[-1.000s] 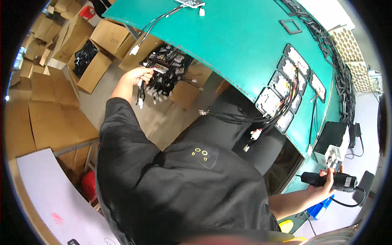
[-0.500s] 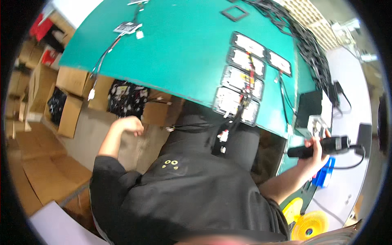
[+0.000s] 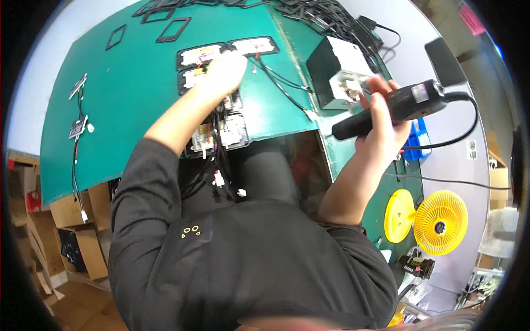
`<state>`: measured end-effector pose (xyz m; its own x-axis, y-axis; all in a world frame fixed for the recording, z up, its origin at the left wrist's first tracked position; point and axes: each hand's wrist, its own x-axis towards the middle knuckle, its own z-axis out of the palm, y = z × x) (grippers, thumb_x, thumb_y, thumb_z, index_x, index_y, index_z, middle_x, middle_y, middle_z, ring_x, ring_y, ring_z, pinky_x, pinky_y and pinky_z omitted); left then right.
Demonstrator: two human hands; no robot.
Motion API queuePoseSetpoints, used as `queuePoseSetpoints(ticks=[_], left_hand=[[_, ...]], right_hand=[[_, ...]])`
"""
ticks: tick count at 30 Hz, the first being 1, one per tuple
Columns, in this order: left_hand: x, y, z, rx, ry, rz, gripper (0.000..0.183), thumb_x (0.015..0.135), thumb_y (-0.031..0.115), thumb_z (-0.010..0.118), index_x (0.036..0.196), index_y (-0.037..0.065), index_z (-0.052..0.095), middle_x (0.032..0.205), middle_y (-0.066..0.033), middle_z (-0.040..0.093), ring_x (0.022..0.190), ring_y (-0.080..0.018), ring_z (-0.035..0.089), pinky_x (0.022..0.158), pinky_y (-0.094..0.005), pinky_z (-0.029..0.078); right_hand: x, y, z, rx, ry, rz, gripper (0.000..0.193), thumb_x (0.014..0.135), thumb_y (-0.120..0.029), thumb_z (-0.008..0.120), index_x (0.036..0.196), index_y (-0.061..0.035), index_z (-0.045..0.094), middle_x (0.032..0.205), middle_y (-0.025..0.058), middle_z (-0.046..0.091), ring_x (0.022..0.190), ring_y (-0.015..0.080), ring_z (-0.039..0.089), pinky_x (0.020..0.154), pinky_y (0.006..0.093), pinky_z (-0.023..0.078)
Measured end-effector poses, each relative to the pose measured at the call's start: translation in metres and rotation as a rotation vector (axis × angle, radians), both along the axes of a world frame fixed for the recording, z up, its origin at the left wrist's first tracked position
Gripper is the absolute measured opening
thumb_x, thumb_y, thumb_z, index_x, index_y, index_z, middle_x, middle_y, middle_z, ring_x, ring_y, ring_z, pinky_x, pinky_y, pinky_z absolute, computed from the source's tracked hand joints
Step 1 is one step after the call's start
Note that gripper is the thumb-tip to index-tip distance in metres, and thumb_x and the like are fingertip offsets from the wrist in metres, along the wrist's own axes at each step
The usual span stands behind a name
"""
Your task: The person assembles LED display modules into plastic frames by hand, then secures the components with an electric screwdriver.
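Note:
My right hand (image 3: pixel 381 121) is wrapped round a black corded electric screwdriver (image 3: pixel 406 105), held almost level beside a black-and-silver box (image 3: pixel 339 74) with a metal mechanism on its near face. My left hand (image 3: pixel 227 71) lies over a column of flat black-framed modules with pale inner faces, between a far module (image 3: pixel 201 54) and the nearest module (image 3: pixel 234 132). Its fingers are hidden beneath the back of the hand. Another framed module (image 3: pixel 253 45) sits to the right of the column. Black wires (image 3: pixel 218 149) with white connectors run from the column over the table edge toward my lap.
Loose black frames (image 3: pixel 174 30) lie on the green table (image 3: pixel 138 77), with a heap of them (image 3: pixel 326 36) at the back. Two wired small boards are at left. A blue bin (image 3: pixel 418 140) and yellow fan (image 3: pixel 440 223) stand at right; cardboard boxes (image 3: pixel 83 220) are below left.
My left hand has moved from beside my lap up over the modules. The right hand still grips the screwdriver, now closer to the box. The view has turned rightward.

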<state>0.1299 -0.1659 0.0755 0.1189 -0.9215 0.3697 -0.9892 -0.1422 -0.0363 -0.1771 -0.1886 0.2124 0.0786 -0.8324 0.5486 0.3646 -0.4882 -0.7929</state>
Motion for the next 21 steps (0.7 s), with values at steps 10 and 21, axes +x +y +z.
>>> queuePoseSetpoints(ticks=[10,21], left_hand=[[0.016,-0.066,-0.011,0.077,-0.103,0.108,0.026,0.093,0.017,0.043,0.106,0.007,0.064,0.097,-0.018,0.064,0.087,-0.0326,0.066,0.073,-0.0447,0.056],[0.097,0.164,0.122,-0.608,-0.28,0.217,0.028,0.097,0.01,0.052,0.124,0.003,0.054,0.129,-0.0142,0.057,0.119,-0.0291,0.055,0.1,-0.0387,0.044]], right_hand=[[-0.03,-0.142,-0.011,-0.16,-0.201,-0.219,0.037,0.075,0.003,0.07,0.106,0.005,0.051,0.076,0.0103,0.062,0.057,0.019,0.063,0.056,0.032,0.054],[-0.016,-0.196,-0.063,-0.053,0.025,-0.274,0.03,0.07,0.0,0.069,0.096,0.0037,0.054,0.072,0.0074,0.06,0.049,0.0159,0.06,0.05,0.0289,0.053]])
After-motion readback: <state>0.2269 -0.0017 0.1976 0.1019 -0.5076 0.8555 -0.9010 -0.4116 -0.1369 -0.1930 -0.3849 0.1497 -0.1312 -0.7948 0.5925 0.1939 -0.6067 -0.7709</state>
